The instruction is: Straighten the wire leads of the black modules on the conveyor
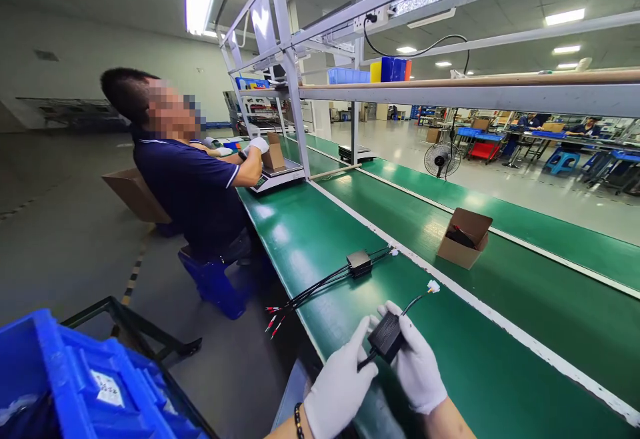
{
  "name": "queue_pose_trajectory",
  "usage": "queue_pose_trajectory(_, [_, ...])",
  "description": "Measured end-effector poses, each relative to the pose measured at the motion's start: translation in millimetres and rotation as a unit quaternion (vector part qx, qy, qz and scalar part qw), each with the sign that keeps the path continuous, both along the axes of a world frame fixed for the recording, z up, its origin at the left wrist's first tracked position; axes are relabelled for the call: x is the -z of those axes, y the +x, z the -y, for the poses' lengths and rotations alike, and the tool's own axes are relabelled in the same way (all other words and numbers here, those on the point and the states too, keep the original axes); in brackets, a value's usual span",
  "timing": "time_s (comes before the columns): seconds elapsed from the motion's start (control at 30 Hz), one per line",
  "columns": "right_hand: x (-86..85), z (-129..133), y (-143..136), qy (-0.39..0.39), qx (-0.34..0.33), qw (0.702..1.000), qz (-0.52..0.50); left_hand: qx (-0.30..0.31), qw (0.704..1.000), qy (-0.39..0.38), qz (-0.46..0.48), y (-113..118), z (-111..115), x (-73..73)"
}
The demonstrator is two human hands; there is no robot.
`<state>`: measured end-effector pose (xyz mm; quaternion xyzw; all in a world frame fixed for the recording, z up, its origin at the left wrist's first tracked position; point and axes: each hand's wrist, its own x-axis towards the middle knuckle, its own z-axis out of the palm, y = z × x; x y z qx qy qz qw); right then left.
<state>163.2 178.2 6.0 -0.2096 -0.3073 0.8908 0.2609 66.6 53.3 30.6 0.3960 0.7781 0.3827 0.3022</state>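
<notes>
Both my hands wear white gloves and hold one black ribbed module (387, 337) above the green bench. My left hand (342, 377) is closed at its near end, where a black cable comes out between thumb and fingers. On the far right side, my right hand (418, 367) grips the module's body. A short cable with a white connector (433, 286) sticks out from its far end. Beyond my hands, a second black module (359, 263) lies on the bench, its cables with red-sleeved tips (273, 319) hanging past the edge.
An open cardboard box (461, 242) with black items inside stands on the belt (505, 299). A co-worker (190, 185) sits to the left, handling a carton (274, 153) on a scale (280, 176). Blue crates (105, 385) stand at lower left. A shelf frame (295, 112) rises over the bench.
</notes>
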Motion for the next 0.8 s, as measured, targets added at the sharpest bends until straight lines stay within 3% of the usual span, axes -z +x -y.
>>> queue_pose_trajectory(0.13, [-2.7,-21.1,2.8,-0.045,-0.006,0.997,-0.067,-0.018,0.991,-0.005,0.13,-3.0,3.9,-2.6])
queue_pose_trajectory(0.37, [4.3,-27.7,3.4,-0.067,0.067,0.995,-0.045,-0.015,0.969,-0.008,0.248,8.1,6.6,-14.6])
queue_pose_trajectory(0.67, [20.7,-27.6,1.9,-0.029,0.079,0.996,-0.017,-0.009,0.961,0.011,0.277,17.3,3.7,-13.8])
queue_pose_trajectory(0.73, [19.2,-29.1,2.6,-0.015,0.074,0.997,0.0,-0.003,0.972,0.009,0.236,11.6,3.7,-16.4])
queue_pose_trajectory(0.8, [15.1,-32.4,4.6,0.053,0.067,0.996,0.041,-0.011,0.986,0.018,0.168,0.0,4.3,-18.6])
